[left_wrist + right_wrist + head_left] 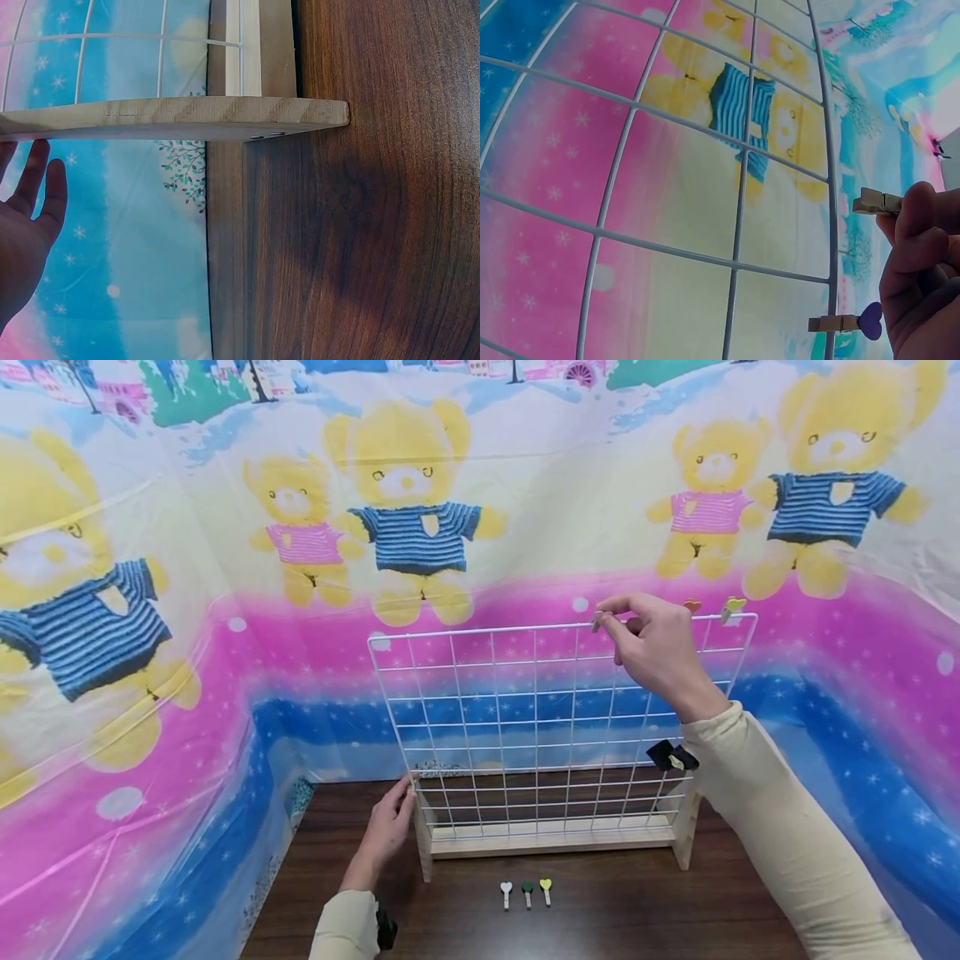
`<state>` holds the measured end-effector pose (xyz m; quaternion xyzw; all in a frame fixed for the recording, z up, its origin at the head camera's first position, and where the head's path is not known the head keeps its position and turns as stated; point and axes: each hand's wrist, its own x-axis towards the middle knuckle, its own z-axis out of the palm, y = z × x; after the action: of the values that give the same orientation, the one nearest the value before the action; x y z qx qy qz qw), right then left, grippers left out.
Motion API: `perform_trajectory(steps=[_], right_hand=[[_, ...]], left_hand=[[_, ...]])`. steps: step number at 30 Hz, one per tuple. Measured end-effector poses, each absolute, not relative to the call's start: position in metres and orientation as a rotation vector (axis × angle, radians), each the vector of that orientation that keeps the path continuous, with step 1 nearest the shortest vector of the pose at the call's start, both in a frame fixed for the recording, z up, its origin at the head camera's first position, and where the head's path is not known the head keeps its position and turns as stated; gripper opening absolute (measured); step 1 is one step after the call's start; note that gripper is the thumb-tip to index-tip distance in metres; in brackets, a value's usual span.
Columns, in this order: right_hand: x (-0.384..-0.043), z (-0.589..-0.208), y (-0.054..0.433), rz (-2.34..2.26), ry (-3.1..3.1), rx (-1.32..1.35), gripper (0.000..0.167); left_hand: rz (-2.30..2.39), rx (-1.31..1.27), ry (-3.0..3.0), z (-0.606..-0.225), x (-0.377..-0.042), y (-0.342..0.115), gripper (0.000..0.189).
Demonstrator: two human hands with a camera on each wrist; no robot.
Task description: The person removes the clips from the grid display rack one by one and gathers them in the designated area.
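As the right hand (pixel 654 645), fingers curled, pinches a clothespin (pixel 876 201) just beside the top bar (pixel 487 631) of the rack (pixel 555 842), right of middle, the left hand (pixel 387 827) touches its left side, fingers loosely extended.

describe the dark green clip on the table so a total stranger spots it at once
Find the white wire grid standing in its wooden base on the dark brown table. In front of that base, the dark green clip lies between a white clip on its left and a yellow clip on its right. Its dark heart-shaped top sets it apart from their lighter ones.
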<state>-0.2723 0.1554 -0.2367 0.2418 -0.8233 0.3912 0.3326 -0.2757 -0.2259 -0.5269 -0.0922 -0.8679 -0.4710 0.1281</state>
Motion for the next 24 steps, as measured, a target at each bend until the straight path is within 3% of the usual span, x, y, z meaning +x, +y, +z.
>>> perform_trajectory(steps=[24], right_hand=[[-0.262,-0.287,0.176,0.958,-2.200,0.654,0.014]], left_hand=[[-1.404,-0.219,-2.557,-0.526,-0.275,-0.225,0.039]])
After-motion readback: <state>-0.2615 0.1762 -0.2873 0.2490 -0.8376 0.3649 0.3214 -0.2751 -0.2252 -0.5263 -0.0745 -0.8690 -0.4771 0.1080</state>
